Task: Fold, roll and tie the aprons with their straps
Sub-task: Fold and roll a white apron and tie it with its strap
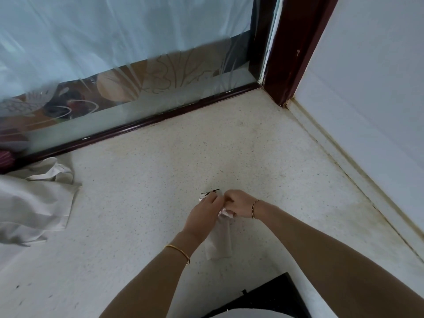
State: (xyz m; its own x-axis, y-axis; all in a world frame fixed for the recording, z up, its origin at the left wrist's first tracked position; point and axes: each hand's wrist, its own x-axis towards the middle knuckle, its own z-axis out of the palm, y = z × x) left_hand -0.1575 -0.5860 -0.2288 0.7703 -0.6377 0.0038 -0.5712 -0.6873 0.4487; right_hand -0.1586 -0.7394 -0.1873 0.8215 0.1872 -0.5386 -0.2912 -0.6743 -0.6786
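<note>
Rolled apron [220,243] lies on the speckled counter [149,203], its far end caught between both hands. Left grip [203,211] pinches the cloth there. Right grip [238,204] is curled tight round what looks like the strap [226,213], though it is too bunched to be sure. The danger now: slack in either pinch and the roll springs open before any knot bites. Further off, left, a loose apron pile [34,203] sits by the glass panel [137,53] — untouched.

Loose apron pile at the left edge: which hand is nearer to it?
Left. The left hand holds the rolled apron well to the right of the loose apron pile; the right hand holds the same roll, farther right still.
</note>
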